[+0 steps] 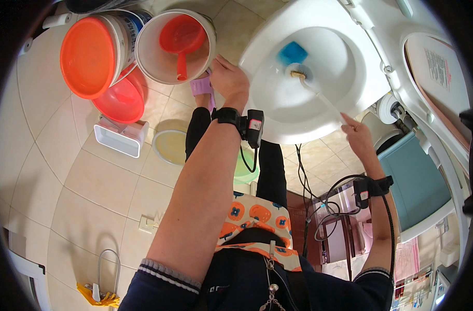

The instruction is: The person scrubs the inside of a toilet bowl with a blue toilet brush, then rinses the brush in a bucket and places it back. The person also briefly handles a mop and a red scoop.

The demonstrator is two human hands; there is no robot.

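In my right hand (357, 136) is the pale handle of a toilet brush (325, 102). Its worn, brownish head (297, 74) rests low in the white toilet bowl (259, 105), by the drain. A bright blue patch (293, 53) lies just beyond the head; I cannot tell whether it is solid or liquid. My left hand (230, 81) is between the toilet's outer rim and a white bucket (143, 68). Its back faces up and the fingertips are partly hidden, so its grip cannot be made out. Inside that bucket sits a red plastic dipper (182, 35).
Left of the bucket stand an orange basin (88, 58) on another bucket, a red basin (121, 99) and a white plastic bin (119, 136). Black cables (304, 175) hang beside my legs. A teal-lidded container (415, 182) is at right. Yellow gloves (90, 295) hang lower left.
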